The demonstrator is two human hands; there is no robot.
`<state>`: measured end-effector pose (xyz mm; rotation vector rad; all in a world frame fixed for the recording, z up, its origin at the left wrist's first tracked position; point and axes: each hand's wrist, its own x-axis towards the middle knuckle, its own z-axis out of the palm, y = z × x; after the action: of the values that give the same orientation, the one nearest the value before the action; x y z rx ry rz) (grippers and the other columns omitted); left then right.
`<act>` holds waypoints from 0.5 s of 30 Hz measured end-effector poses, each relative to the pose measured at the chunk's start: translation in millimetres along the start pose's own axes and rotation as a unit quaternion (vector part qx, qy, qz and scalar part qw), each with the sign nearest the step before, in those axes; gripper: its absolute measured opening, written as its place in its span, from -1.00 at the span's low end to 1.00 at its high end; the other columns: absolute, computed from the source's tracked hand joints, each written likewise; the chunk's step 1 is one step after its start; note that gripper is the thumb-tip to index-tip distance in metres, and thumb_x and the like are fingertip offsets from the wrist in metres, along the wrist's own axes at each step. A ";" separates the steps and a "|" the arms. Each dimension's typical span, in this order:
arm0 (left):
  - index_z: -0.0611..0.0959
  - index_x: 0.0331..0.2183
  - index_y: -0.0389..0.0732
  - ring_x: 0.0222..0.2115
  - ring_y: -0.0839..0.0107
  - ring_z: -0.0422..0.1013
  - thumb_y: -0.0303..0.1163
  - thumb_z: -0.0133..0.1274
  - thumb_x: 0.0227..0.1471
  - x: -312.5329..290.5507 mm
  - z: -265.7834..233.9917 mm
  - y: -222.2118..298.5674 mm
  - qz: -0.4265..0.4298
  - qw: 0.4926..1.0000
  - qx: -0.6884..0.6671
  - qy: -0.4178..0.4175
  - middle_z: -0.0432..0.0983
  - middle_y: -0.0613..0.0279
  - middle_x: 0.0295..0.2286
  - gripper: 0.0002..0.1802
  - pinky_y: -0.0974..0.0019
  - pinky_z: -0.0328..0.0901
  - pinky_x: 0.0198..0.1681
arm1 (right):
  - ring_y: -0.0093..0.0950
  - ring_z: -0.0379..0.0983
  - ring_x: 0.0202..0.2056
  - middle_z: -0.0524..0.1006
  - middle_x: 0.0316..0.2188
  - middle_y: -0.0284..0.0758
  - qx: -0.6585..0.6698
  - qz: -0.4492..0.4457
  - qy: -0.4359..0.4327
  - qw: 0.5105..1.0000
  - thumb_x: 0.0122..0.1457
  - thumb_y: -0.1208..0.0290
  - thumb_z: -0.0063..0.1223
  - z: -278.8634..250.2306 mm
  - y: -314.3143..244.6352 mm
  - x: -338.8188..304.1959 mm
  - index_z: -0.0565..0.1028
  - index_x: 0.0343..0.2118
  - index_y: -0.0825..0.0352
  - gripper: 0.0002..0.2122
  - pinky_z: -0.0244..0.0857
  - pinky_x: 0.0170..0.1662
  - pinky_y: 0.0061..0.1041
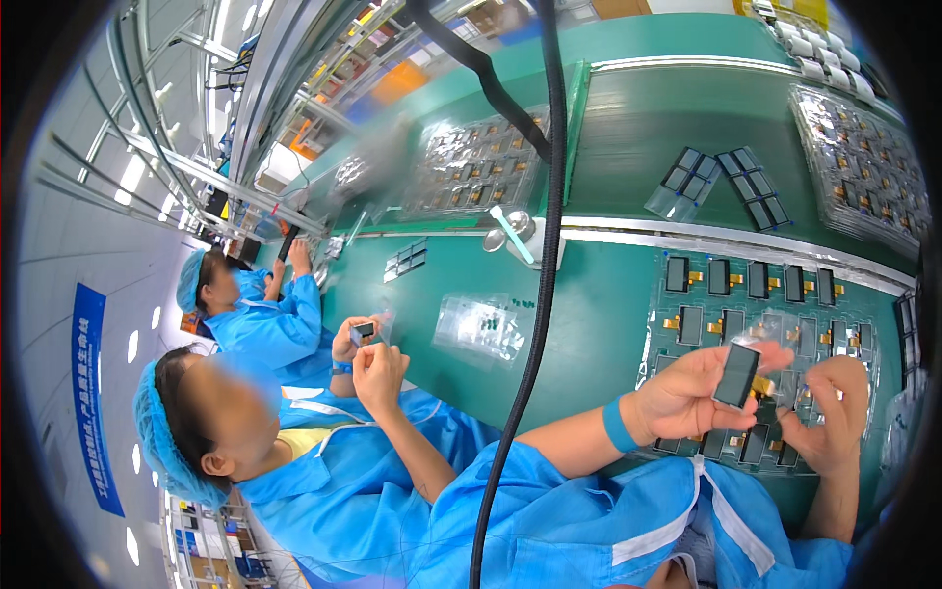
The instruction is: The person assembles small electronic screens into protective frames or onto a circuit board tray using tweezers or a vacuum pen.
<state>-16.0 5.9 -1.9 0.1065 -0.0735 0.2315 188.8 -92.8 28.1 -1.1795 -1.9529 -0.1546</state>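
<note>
A co-worker [324, 461] in a blue smock and hair cap sits well to the left of the wearer's hands, holding a small dark panel [362, 332] up at the green table [589, 324]. A black corrugated hose [535, 324] hangs down between that person and the wearer.

The left hand [687, 398], with a blue wristband [617, 424], has its grip pinched on a small dark display module [737, 375], thumb on the near face and fingers behind, tilted up off the table. Just to its right, the right hand [829, 412] pinches a bit of clear film [785, 388] near the module's lower edge, where a gold flex tail shows; how firmly it is pressed I cannot tell. Under both hands lies a clear tray [677, 339] of like modules in rows.

To do this well, I judge the left grip should hold the module by its edges, off the glass face, while the right hand draws the film low and evenly, sparing the flex tail.
</note>
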 end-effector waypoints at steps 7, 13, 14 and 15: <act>0.09 0.11 -0.29 -0.17 0.28 0.39 -0.22 0.16 -0.14 9.4 2.4 27.2 0.082 0.956 0.271 0.078 -0.02 0.09 0.12 -0.13 0.09 0.22 -0.01 | -0.35 0.34 -0.28 0.34 -0.22 -0.12 0.311 0.170 0.249 0.902 -0.13 0.18 0.19 -6.3 6.7 -12.0 0.27 -0.02 0.44 -0.37 0.33 -0.33 -0.47; 0.19 0.08 -0.25 -0.13 0.18 0.35 -0.39 0.12 -0.10 -2.6 9.9 22.2 0.140 0.903 0.374 0.158 0.23 -0.05 -0.01 -0.28 0.12 0.30 -0.08 | -0.24 0.34 -0.06 0.36 -0.09 -0.08 0.820 0.253 0.154 0.490 -0.02 0.27 0.16 -13.3 28.4 -6.6 0.10 0.08 0.43 -0.34 0.39 -0.25 -0.56; 0.16 0.09 -0.26 -0.18 0.15 0.38 -0.39 0.11 -0.09 -2.2 9.8 22.5 0.130 0.901 0.376 0.171 0.27 -0.09 -0.05 -0.27 0.10 0.31 -0.09 | -0.20 0.35 -0.07 0.37 -0.08 -0.07 0.822 0.246 0.157 0.489 0.01 0.25 0.13 -11.2 29.1 -8.8 0.15 0.04 0.39 -0.41 0.39 -0.23 -0.55; 0.13 0.09 -0.28 -0.22 0.12 0.42 -0.39 0.10 -0.08 -0.3 8.5 22.4 0.121 0.898 0.380 0.187 0.30 -0.13 -0.08 -0.26 0.09 0.32 -0.09 | -0.18 0.35 -0.07 0.36 -0.07 -0.07 0.823 0.239 0.161 0.489 0.00 0.24 0.13 -11.6 30.0 -13.8 0.19 0.01 0.37 -0.45 0.39 -0.22 -0.54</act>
<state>-22.0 26.5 8.7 0.8343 0.3975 0.5190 222.0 -91.2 17.1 -0.1413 -0.5556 1.3941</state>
